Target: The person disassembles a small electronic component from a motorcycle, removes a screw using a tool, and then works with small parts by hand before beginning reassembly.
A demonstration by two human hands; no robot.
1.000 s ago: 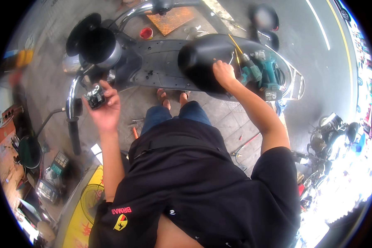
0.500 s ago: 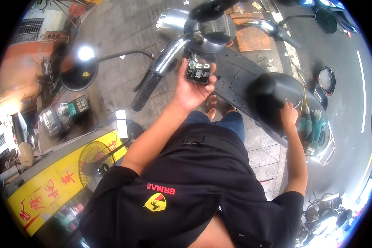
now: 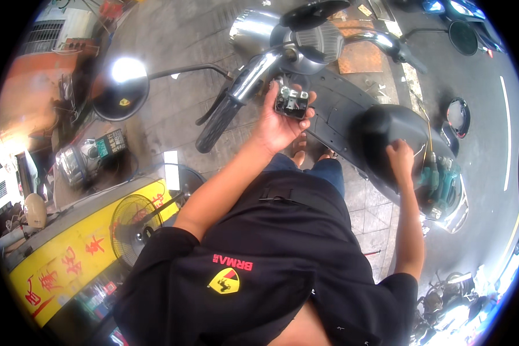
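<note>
My left hand (image 3: pixel 281 128) holds up a small open black box-shaped part (image 3: pixel 292 102), its fingers wrapped round the sides. White and metal pieces show inside it. The part is just right of the black handlebar grip (image 3: pixel 219 125) of a scooter, apart from it. Over the scooter's dark seat (image 3: pixel 370 134) is my right hand (image 3: pixel 401 158), its fingers closed in a pinch. Whatever they hold, if anything, is too small to make out. Behind that hand, teal power tools (image 3: pixel 442 183) lie on the scooter's rear.
The scooter's black footboard (image 3: pixel 335 98) runs between handlebar and seat. A round mirror (image 3: pixel 120 91) sticks out at left. Nearer on the left stand a fan (image 3: pixel 136 228) and a yellow sign board (image 3: pixel 60 268). A road (image 3: pixel 484 155) lies along the right.
The view has shifted, so the scooter sits slightly further right. My right hand has moved a little left across the seat. My left hand still holds the black part beside the handlebar.
</note>
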